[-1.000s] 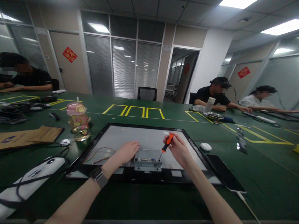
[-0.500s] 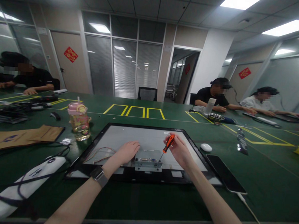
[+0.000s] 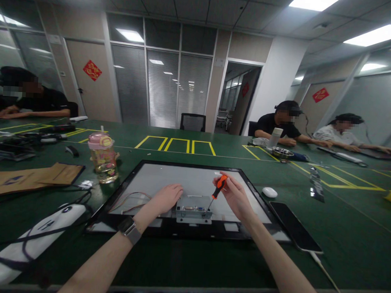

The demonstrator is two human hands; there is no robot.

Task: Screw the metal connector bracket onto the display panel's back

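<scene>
My right hand (image 3: 237, 195) is closed around the handle of an orange and black screwdriver (image 3: 220, 186). The screwdriver tilts, its tip down at the right end of a metal bracket (image 3: 194, 215) with a circuit board and connector ports. My left hand (image 3: 167, 198) lies with fingers extended at the bracket's left edge; its thumb and fingertip undersides are hidden. Bracket and board sit near the front edge of a large flat display panel (image 3: 193, 177) with a black frame. Thin wires (image 3: 129, 200) run over the panel beside my left wrist.
Left of the panel are a drink bottle (image 3: 103, 158), a brown paper bag (image 3: 31, 176) and a white power strip (image 3: 40, 238) with cables. On the right lie a phone (image 3: 295, 227) on a cable and a white earbud case (image 3: 269, 193). Several people sit across the green table (image 3: 188, 261).
The screwdriver handle and my right hand have shifted very slightly left. My left hand stays put. At the far left, a person's hand has drawn back.
</scene>
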